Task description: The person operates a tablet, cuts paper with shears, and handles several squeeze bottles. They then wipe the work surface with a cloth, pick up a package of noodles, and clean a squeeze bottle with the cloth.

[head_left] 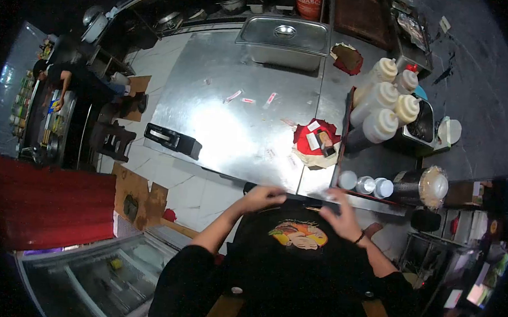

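1. Black cloth [294,258] carries a colourful print in orange, yellow and white near its upper middle. It hangs close to the body, with its top edge at the near rim of the steel counter [239,117].
2. Left hand [262,198] lies at the left end of that top edge, fingers curled over it; blur hides whether they pinch it.
3. Right hand [343,216] sits at the right end, fingers loosely spread rather than clenched, a dark band at the wrist.

Dim fisheye view, black warped corners; overhead glare whitens the steel table [232,128] beyond the blurred left hand [261,198]
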Demonstrator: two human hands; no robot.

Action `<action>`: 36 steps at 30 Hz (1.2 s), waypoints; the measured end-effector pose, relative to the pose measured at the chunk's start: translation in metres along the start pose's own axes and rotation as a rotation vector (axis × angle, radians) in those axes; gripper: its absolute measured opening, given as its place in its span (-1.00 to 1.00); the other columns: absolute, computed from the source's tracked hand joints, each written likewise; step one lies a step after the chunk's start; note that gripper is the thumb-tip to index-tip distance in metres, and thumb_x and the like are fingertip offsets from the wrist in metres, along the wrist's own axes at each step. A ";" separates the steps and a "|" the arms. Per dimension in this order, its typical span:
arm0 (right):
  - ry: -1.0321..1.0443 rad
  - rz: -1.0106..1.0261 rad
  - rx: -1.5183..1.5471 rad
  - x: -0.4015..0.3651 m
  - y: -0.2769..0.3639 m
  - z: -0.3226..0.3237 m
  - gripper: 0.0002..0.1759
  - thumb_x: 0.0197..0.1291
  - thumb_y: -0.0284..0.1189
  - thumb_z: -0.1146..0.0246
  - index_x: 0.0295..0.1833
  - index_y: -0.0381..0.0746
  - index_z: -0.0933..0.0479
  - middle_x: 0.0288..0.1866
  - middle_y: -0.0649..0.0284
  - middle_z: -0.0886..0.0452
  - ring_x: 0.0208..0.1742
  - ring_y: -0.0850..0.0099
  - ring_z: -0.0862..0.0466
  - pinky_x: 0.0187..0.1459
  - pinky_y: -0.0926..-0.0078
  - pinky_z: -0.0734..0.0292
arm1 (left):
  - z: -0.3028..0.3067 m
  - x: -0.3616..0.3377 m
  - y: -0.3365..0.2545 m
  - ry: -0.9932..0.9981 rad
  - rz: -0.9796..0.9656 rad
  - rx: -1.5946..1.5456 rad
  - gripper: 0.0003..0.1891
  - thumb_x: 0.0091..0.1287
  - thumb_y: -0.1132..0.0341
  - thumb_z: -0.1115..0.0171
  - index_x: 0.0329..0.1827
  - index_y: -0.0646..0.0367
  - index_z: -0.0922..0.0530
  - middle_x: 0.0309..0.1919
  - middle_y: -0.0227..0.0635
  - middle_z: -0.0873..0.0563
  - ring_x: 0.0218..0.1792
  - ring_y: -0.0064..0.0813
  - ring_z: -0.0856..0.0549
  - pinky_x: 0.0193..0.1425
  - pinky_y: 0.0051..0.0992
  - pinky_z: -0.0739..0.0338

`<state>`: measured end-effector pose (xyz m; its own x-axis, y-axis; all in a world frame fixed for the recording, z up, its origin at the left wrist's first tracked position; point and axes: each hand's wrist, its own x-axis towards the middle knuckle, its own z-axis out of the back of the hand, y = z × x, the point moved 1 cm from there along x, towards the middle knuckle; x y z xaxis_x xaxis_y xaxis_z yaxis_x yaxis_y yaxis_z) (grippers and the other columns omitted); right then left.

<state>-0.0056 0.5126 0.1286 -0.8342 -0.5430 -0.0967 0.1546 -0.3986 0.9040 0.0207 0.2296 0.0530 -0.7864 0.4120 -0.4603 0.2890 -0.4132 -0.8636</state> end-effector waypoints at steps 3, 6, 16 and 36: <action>0.603 -0.175 0.293 0.006 -0.017 -0.069 -0.41 0.39 -0.09 0.17 0.40 -0.18 -0.12 0.45 0.15 -0.11 0.47 0.26 -0.03 0.43 0.33 0.11 | 0.007 -0.063 0.055 0.209 0.195 -0.082 -0.39 0.35 -0.18 0.12 0.32 0.04 -0.32 0.32 -0.18 -0.30 0.39 -0.25 -0.14 0.45 -0.27 0.06; 0.725 -0.195 0.342 0.023 0.004 -0.103 -0.43 0.38 -0.08 0.14 0.38 -0.17 -0.19 0.45 0.22 -0.13 0.46 0.35 -0.06 0.42 0.42 0.07 | 0.032 -0.099 0.113 0.226 0.197 -0.145 -0.40 0.38 -0.17 0.19 0.34 0.01 -0.30 0.41 -0.28 -0.16 0.43 -0.20 -0.05 0.48 -0.24 0.10; -0.019 -0.087 -0.377 0.150 0.035 -0.149 -0.69 0.17 -0.33 -0.16 -0.03 -0.26 -0.50 -0.14 0.06 -0.56 -0.12 0.13 -0.58 -0.08 0.31 -0.47 | 0.162 -0.034 0.095 -0.471 -0.110 0.464 -0.77 0.26 0.19 -0.08 -0.21 0.12 -0.60 -0.34 -0.13 -0.64 -0.26 -0.11 -0.63 -0.19 -0.24 -0.51; -0.117 -0.240 -0.169 0.129 0.014 -0.145 -0.78 0.16 -0.44 -0.14 -0.09 -0.26 -0.51 -0.13 0.07 -0.56 -0.08 0.11 -0.55 -0.05 0.29 -0.46 | 0.216 0.129 0.051 -0.659 -0.442 0.554 -0.64 0.21 0.42 -0.15 0.09 0.21 -0.43 0.13 -0.11 -0.44 0.09 -0.13 -0.46 0.19 -0.25 -0.32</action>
<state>-0.0343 0.3295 0.0683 -0.9113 -0.3334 -0.2417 0.0234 -0.6279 0.7779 -0.1837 0.0863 -0.0059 -0.9593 0.1538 0.2367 -0.2724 -0.7242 -0.6335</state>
